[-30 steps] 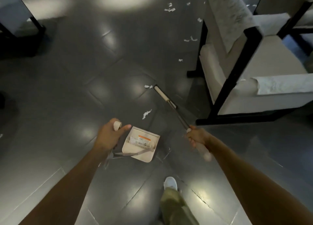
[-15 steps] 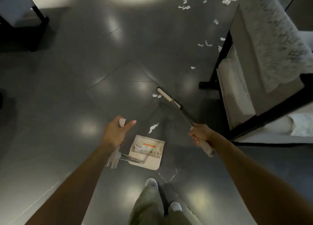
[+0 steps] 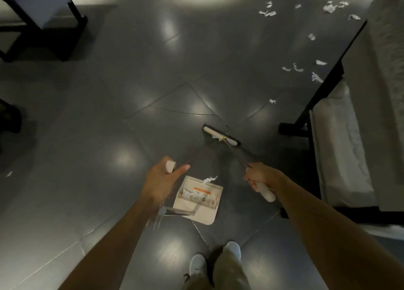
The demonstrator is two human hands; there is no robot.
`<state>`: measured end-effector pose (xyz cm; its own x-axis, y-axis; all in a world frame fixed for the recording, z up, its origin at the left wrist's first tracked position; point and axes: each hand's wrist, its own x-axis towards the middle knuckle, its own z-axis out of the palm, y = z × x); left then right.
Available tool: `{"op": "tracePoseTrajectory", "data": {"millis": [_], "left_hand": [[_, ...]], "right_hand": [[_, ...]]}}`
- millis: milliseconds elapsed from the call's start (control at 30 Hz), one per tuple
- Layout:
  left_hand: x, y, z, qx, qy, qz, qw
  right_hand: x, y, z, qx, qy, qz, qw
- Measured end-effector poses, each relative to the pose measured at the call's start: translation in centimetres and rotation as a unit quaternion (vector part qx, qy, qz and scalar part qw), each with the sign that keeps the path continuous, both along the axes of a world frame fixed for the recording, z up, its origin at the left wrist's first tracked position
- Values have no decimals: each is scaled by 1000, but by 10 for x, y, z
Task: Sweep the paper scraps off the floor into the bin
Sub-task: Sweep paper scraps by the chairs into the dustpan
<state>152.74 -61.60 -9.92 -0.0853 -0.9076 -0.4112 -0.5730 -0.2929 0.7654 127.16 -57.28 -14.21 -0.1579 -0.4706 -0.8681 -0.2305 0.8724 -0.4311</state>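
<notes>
The left hand (image 3: 161,180) grips the dustpan (image 3: 197,211) handle, the right hand (image 3: 260,176) the broom (image 3: 220,135). Paper scraps (image 3: 194,194) seemingly lie in the dustpan, lower centre.

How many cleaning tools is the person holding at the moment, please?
2. A long-handled dustpan, in front of the shoes, gripped by the left hand; a broom, to its right, gripped by the right hand. No others visible.

White paper scraps (image 3: 316,78) lie scattered far right (one scrap (image 3: 210,179) at the cream dustpan (image 3: 194,183) lip).

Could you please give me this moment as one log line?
left hand: holds dustpan | right hand: grips broom | scrap: at dustpan lip | more scraps: beside chair
</notes>
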Motion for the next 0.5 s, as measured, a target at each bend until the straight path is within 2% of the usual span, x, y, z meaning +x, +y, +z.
{"op": "tracePoseTrajectory", "data": {"millis": [167,233,300,500], "left_hand": [[-13,-21,9,-4,27,25,999],[-23,-31,13,-10,20,18,1000],[-32,-40,15,-13,11,1,1000],[-55,-48,18,-20,1,-25,999]], "right_hand": [[3,13,20,97,-45,61,992],[-5,13,36,136,-97,16,986],[-16,14,60,148,-128,-28,980],[-53,16,107,126,-145,-33,981]]}}
